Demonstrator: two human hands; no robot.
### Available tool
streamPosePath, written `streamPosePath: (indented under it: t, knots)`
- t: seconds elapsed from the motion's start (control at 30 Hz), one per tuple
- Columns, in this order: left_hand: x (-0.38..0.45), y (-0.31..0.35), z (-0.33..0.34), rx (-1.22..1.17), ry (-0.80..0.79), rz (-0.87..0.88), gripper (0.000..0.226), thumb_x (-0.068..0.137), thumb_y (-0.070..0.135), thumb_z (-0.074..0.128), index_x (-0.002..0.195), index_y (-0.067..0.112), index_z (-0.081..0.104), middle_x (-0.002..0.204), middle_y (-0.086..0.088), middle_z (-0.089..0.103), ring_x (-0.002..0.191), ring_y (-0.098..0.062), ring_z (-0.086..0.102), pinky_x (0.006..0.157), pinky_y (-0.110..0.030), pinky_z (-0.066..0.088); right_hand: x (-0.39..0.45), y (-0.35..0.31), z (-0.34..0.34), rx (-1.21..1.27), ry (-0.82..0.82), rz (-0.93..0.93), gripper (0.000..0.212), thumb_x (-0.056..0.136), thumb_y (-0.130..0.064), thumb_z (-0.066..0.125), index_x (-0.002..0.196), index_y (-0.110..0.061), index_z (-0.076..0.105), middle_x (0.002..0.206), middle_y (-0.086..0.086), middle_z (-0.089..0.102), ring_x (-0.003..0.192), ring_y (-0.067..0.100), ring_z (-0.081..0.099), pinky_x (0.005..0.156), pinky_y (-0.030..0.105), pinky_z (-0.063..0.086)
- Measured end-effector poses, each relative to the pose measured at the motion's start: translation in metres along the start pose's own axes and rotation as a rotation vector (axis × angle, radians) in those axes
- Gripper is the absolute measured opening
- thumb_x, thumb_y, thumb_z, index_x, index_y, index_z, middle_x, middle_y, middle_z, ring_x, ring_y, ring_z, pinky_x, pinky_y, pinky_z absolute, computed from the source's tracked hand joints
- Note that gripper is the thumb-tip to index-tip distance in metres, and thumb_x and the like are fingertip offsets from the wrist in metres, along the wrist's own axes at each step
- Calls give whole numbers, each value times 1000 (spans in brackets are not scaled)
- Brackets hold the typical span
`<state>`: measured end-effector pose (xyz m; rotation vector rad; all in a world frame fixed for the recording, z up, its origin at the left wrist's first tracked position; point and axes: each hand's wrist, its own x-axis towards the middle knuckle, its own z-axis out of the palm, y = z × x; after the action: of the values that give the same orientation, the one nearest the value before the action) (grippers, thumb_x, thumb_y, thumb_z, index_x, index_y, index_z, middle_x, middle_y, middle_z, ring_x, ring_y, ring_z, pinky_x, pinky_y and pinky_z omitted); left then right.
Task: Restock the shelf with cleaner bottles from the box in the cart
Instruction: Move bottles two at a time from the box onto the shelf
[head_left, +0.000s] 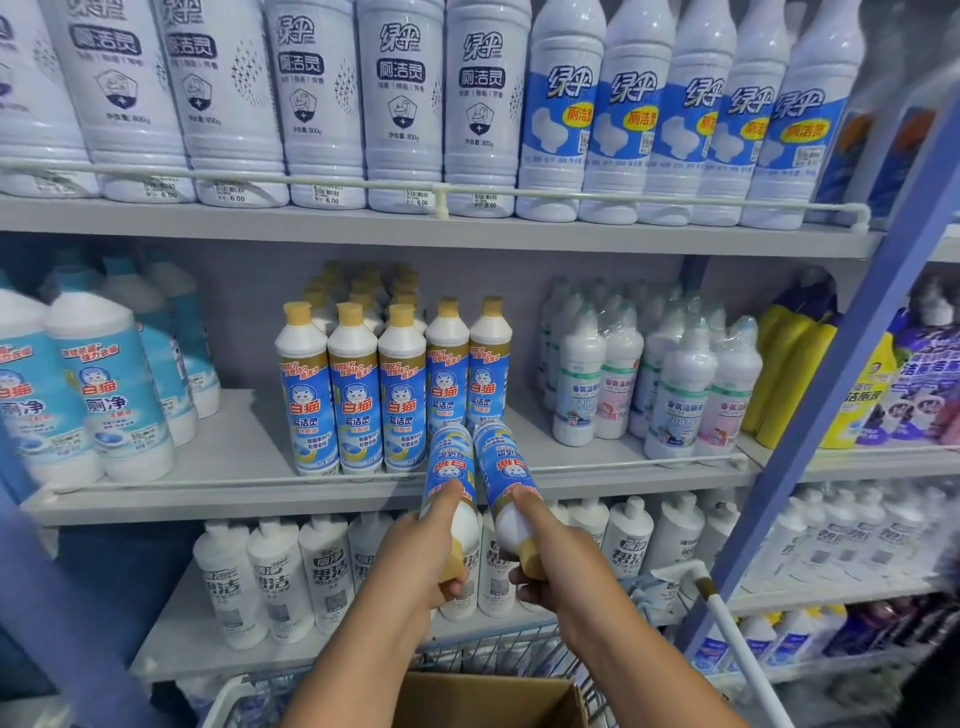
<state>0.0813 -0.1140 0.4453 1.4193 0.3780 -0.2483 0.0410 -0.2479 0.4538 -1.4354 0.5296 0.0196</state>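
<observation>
Each of the two hands, left hand (415, 551) and right hand (558, 558), grips a 白猫 bottle by its neck, bases at the middle shelf's (249, 457) front rail (649, 464), beside upright 白猫 bottles (358, 400).

I see both forearms extended forward and upward from the bottom edge of the head view, bare, converging toward the centre. The left hand (415, 553) is curled in a grip, index finger laid straight along what it holds, remaining fingers wrapped beneath. The right hand (558, 558) mirrors this pose: index finger extended forward, thumb and other fingers closed in a grip. The two hands sit side by side, close together, knuckles nearly level.
</observation>
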Motion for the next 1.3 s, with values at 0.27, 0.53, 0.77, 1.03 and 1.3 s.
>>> streamPosePath:
  t: [0.27, 0.53, 0.77, 1.03, 1.3]
  knots:
    - [1, 13, 1, 20, -48, -68, 57, 81, 58, 70, 105, 7, 60, 82, -18, 64, 44, -19, 50, 43, -24, 39, 7, -9, 4, -29, -27, 24, 49, 88, -53, 65, 102, -6, 67, 77, 8, 69, 55, 19, 59, 53, 27, 52]
    - [-19, 19, -7, 113, -54, 144, 49, 72, -1, 71, 117, 13, 55, 89, -11, 64, 64, -23, 62, 71, -40, 61, 6, 3, -1, -291, -78, -276, 75, 78, -27, 77, 140, -36, 34, 101, -1, 69, 69, 14, 65, 70, 39, 61]
    - [-25, 47, -13, 643, 184, 521, 27, 80, 33, 69, 101, 26, 55, 91, 7, 62, 79, -14, 60, 62, -27, 44, 11, -23, -3, -454, 75, -528, 36, 89, -39, 67, 117, -38, 45, 82, -6, 67, 69, 17, 69, 64, 30, 55]
    - [12, 105, -11, 949, 219, 666, 38, 82, 57, 56, 82, 20, 65, 75, 1, 64, 71, -20, 60, 66, -34, 53, 32, -77, -2, -564, 110, -610, 29, 85, -57, 63, 103, -35, 60, 84, -9, 71, 79, 11, 67, 69, 30, 52]
    - [34, 173, 22, 1248, 218, 532, 42, 88, 49, 51, 75, 9, 58, 71, -9, 62, 65, -26, 61, 60, -28, 44, 63, -139, 9, -796, 135, -635, 31, 94, -50, 56, 94, -21, 68, 80, -5, 61, 83, 20, 57, 61, 29, 38]
